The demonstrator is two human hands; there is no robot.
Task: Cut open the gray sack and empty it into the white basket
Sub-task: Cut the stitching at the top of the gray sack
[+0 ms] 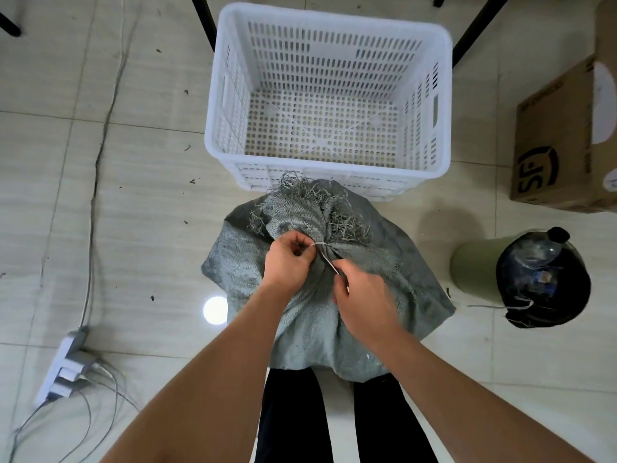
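The gray woven sack [310, 325] stands full on the tiled floor in front of my legs, its frayed neck bunched and bound by a pale tie [318, 243]. My left hand [287, 260] pinches the tie at the neck. My right hand [362, 295] grips a thin dark cutting tool [329, 262], most likely scissors, whose tip reaches the tie. The white slotted basket [329, 177] sits just beyond the sack with nothing inside.
A cardboard box [564, 135] stands at the right. A bin lined with a black bag [542, 279] is right of the sack. A power strip [65, 365] with cables lies at the lower left. Dark table legs [477, 25] flank the basket.
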